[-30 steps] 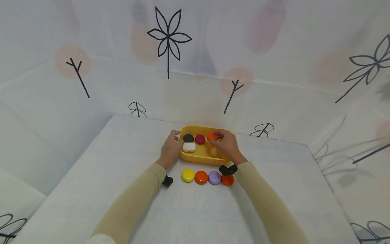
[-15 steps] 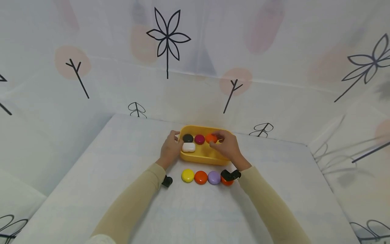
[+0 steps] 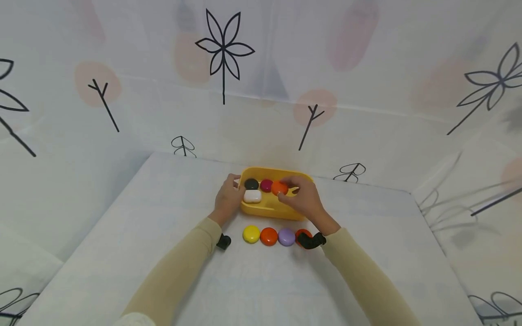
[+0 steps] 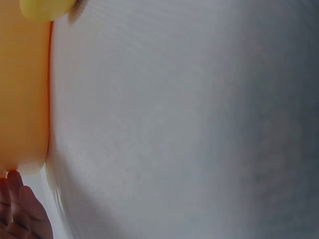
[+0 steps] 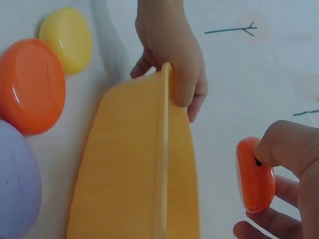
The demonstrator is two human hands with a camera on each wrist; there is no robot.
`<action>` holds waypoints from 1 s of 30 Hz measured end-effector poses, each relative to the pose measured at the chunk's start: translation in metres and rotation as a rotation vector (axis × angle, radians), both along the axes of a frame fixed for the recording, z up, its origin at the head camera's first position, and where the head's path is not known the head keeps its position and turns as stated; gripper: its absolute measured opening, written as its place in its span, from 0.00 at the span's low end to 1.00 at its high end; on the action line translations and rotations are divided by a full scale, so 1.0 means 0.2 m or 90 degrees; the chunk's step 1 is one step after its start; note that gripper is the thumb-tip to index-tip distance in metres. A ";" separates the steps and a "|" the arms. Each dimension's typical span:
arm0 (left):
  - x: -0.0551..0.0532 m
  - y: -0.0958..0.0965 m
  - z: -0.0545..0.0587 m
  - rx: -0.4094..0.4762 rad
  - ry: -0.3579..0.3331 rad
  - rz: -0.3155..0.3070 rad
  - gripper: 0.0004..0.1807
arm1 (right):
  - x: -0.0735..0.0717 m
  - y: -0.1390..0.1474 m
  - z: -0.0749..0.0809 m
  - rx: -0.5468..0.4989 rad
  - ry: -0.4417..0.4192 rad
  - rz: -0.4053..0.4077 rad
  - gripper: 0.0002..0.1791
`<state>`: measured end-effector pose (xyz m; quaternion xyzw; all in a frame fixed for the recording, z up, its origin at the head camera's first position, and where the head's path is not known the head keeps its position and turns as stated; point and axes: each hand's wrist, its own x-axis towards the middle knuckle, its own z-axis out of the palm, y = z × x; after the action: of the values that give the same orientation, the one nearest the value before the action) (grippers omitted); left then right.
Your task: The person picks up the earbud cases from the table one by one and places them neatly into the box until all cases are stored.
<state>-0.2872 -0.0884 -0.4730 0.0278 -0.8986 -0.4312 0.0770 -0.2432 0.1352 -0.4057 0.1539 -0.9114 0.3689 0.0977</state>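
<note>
A glossy orange rounded disc (image 3: 279, 188) is pinched between the thumb and fingers of my right hand (image 3: 303, 197), above the yellow tray (image 3: 265, 211). The right wrist view shows this disc (image 5: 253, 191) raised beyond the tray's near wall (image 5: 119, 164). My left hand (image 3: 229, 198) grips the tray's left end, thumb over the rim and fingers outside. Inside the tray lie a black disc (image 3: 251, 184), a dark red disc (image 3: 267, 185) and a white rounded block (image 3: 252, 196). The left wrist view catches only some fingers (image 4: 30, 211) by the tray's end.
In front of the tray, a yellow disc (image 3: 251, 234), an orange-red disc (image 3: 268, 237) and a purple disc (image 3: 287, 237) stand in a row. Another red disc (image 3: 302, 234) is partly hidden by the right wrist camera (image 3: 311, 241). A patterned cloth wall (image 3: 261, 131) rises behind.
My right hand has moved the orange disc slightly left and toward me, and the disc now shows more fully. The left hand keeps its grip on the tray.
</note>
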 end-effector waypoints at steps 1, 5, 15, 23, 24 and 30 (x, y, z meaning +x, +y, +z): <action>0.00 0.00 0.00 0.000 0.002 0.001 0.23 | 0.01 0.00 0.00 0.006 0.001 0.003 0.18; 0.00 0.00 0.00 -0.001 0.003 0.001 0.23 | 0.05 -0.01 0.01 0.020 0.002 0.020 0.19; 0.00 -0.01 0.01 0.011 -0.002 -0.007 0.23 | 0.17 -0.04 0.00 0.013 -0.014 0.073 0.18; 0.00 -0.01 0.01 0.010 -0.002 -0.005 0.24 | 0.29 -0.08 -0.02 0.022 -0.030 0.111 0.18; 0.00 -0.01 0.01 0.009 -0.004 -0.005 0.25 | 0.30 -0.09 -0.02 0.025 -0.029 0.116 0.18; -0.01 -0.01 0.00 -0.016 0.001 -0.006 0.27 | 0.38 -0.12 -0.05 0.052 -0.007 0.170 0.19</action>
<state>-0.2890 -0.0905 -0.4727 0.0222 -0.9039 -0.4204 0.0757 -0.1676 0.1119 -0.4150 0.2754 -0.8978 0.3418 0.0361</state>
